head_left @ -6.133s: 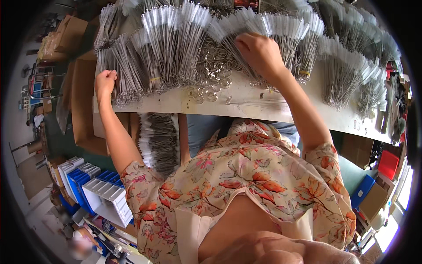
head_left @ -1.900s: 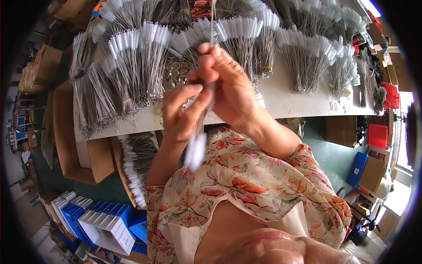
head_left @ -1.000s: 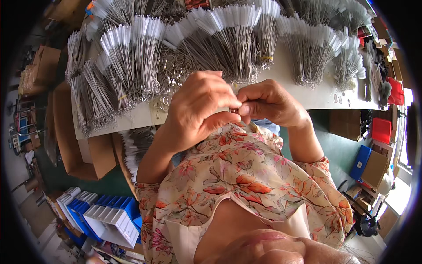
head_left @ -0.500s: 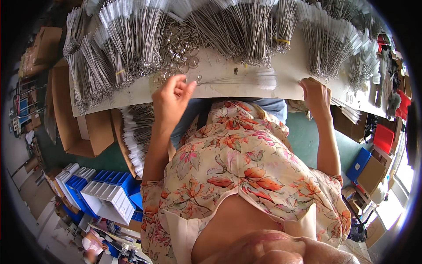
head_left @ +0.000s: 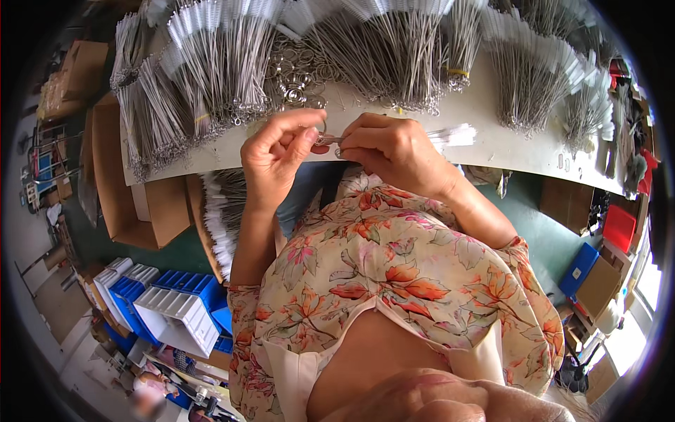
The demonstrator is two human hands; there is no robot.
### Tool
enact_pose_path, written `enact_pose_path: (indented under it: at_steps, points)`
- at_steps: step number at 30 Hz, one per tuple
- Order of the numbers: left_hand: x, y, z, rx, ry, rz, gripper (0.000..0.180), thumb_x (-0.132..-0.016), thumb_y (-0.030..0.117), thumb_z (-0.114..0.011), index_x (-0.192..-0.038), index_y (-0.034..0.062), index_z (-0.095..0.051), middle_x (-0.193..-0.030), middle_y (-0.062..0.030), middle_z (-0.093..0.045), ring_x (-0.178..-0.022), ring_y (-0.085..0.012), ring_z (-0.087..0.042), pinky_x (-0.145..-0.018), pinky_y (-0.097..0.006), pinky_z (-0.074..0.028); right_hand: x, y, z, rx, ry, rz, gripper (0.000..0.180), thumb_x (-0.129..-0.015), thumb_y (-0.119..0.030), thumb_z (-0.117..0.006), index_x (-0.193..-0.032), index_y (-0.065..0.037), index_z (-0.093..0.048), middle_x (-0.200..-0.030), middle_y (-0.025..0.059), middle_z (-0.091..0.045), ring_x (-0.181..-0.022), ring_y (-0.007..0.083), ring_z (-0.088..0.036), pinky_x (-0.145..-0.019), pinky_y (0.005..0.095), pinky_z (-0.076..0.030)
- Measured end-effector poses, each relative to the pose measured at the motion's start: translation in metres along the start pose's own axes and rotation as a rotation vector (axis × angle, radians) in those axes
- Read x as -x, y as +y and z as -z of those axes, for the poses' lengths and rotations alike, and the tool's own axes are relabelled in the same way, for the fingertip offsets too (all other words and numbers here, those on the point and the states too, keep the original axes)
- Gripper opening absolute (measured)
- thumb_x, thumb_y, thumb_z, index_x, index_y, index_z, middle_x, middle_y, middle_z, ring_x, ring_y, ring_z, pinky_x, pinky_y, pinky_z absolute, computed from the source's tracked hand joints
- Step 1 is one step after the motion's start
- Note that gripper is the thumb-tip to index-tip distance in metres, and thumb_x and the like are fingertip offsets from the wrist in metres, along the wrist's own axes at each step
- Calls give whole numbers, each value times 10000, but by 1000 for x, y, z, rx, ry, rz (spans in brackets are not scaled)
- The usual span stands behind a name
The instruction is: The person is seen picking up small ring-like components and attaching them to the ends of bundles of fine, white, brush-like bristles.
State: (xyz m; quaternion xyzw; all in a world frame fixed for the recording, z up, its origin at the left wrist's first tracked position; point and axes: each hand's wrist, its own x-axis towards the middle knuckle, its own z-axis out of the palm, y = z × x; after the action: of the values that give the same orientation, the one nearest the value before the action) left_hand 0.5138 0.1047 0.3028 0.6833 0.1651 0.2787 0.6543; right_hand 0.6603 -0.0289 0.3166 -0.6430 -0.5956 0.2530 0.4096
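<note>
My left hand (head_left: 278,158) pinches a small metal ring (head_left: 321,132) between thumb and fingers, just above the white table's near edge (head_left: 492,151). My right hand (head_left: 394,149) meets it from the right and grips thin wire brushes (head_left: 450,135), whose white bristle ends stick out to the right over the table. The looped wire ends sit at the ring between both hands. A heap of loose metal rings (head_left: 295,67) lies right behind my hands. Bundles of wire brushes (head_left: 218,63) fan out along the back of the table.
More brush bundles (head_left: 527,77) lie at the right of the table. Another batch of brushes (head_left: 221,218) sits below the table edge at left, beside cardboard boxes (head_left: 140,204). Blue and white bins (head_left: 169,309) stand on the floor at lower left, with red and blue boxes (head_left: 619,225) at right.
Half a second ago my hands were apart, the left at the ring heap and the right at the table's right edge. Now both have come together in front of me, holding a ring and brushes.
</note>
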Motion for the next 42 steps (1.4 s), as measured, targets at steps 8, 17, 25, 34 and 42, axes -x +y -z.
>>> enact_pose_path:
  at_steps: [8, 17, 25, 34, 42]
  points:
    - [-12, 31, 20, -37, -243, -56, 173, -768, -87, -568, -907, -9, -636, -1010, -149, -594, -825, -124, -605, -648, -199, -526, -6, -8, 11, -373, -82, -77, 111, -817, -108, -615, -860, -8, -638, -799, 78, -597, -681, 160, -574, -605, 271, -450]
    - [-8, 27, -6, 134, -179, -168, 253, -734, -125, -562, -971, -44, -602, -986, -152, -588, -854, -198, -635, -724, -253, -546, 2, -6, 14, -844, -119, -337, 170, -850, -200, -612, -836, -33, -647, -696, -10, -559, -590, 49, -502, -482, 188, -383]
    - [-20, 38, -16, -295, 66, -559, 273, -677, -80, -653, -945, -56, -612, -877, -146, -646, -762, -191, -659, -635, -247, -537, -19, -35, 23, -951, 129, -336, 156, -826, -200, -648, -848, -45, -654, -613, -32, -543, -502, 21, -433, -425, 157, -307]
    - [-30, 85, -2, -405, -123, -485, 229, -742, -89, -556, -968, -95, -597, -941, -217, -618, -830, -213, -636, -702, -275, -536, -28, -51, 44, -605, 65, -119, 82, -792, -90, -670, -826, -17, -653, -703, 5, -594, -602, 47, -511, -516, 187, -401]
    - [-24, 98, 14, -441, -226, -264, 111, -824, 56, -605, -915, -9, -607, -789, -48, -568, -620, -82, -526, -547, -200, -438, -27, -65, 45, -843, -68, -282, 106, -829, -95, -629, -880, -2, -631, -749, -1, -596, -611, 44, -506, -544, 188, -415]
